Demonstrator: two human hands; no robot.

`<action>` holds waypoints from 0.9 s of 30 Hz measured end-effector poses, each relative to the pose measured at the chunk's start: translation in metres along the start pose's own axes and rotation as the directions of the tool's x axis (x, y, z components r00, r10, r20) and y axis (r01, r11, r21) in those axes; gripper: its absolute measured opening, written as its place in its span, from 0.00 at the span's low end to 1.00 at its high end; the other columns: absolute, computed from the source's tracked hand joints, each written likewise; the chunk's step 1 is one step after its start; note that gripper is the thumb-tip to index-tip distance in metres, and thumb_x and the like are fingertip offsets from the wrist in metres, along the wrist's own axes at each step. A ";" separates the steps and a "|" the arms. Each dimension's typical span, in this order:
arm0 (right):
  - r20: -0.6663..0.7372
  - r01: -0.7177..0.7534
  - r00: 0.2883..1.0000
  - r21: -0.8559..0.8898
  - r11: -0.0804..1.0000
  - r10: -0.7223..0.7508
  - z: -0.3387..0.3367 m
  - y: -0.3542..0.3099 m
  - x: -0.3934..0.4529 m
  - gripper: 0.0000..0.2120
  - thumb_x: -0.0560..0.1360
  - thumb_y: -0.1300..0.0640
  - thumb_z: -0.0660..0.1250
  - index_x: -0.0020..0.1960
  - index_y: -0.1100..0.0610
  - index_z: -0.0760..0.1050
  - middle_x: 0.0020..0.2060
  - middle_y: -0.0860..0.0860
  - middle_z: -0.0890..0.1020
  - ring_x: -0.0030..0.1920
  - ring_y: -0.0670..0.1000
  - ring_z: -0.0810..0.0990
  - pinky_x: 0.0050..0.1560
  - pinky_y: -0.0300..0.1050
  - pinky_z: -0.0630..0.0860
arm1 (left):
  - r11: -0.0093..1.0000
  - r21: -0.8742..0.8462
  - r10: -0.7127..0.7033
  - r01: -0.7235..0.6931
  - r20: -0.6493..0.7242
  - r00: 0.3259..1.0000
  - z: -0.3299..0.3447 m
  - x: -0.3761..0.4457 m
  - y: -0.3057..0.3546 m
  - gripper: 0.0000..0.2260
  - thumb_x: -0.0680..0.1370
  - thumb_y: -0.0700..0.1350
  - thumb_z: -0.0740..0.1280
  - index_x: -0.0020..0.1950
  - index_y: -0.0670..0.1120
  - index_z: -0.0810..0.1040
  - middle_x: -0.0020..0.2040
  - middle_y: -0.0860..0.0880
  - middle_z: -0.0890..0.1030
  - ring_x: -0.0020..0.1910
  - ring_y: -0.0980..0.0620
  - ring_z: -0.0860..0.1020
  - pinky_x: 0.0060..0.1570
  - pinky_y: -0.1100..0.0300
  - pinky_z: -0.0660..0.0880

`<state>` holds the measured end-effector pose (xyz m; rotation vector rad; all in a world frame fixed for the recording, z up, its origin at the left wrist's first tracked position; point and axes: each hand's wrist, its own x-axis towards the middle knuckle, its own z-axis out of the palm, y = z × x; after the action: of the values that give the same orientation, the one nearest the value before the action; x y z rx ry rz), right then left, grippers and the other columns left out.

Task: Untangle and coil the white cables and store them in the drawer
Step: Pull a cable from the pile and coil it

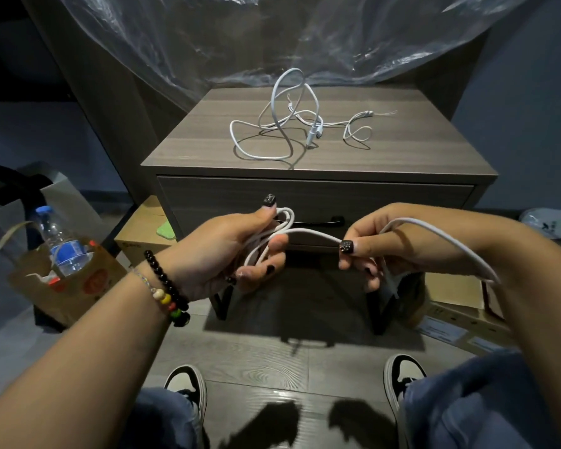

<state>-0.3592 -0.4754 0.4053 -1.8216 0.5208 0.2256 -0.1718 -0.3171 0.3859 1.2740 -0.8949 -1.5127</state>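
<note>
The left hand gripped loops of a thick white cable, the right hand pinching its trailing length. A tangled pile of thin white cables lay on the grey wooden nightstand surface, its drawer closed. Loose loops could spring apart if the grip slackened.

Two bare forearms, no sleeves. The left wrist wears a black round-bead bracelet and a thin silver chain with cream, yellow, red and green beads; the fingernails are painted glossy black. Blue denim jeans and black-and-white canvas sneakers show below.

No text can be read; the water bottle label and cardboard boxes are blurred.
</note>
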 end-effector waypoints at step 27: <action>-0.496 0.203 0.748 -0.461 0.864 -0.441 0.049 -0.003 0.032 0.10 0.78 0.60 0.63 0.48 0.51 0.81 0.38 0.44 0.81 0.39 0.41 0.76 0.40 0.36 0.70 | 0.887 0.460 0.199 0.041 -0.460 0.865 0.014 0.037 -0.042 0.22 0.84 0.51 0.50 0.44 0.43 0.79 0.29 0.50 0.74 0.23 0.58 0.69 0.26 0.65 0.66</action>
<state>-0.3243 -0.4366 0.3791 -2.3383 0.5928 -0.5520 -0.1948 -0.3400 0.3387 1.8370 -0.9665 -0.8451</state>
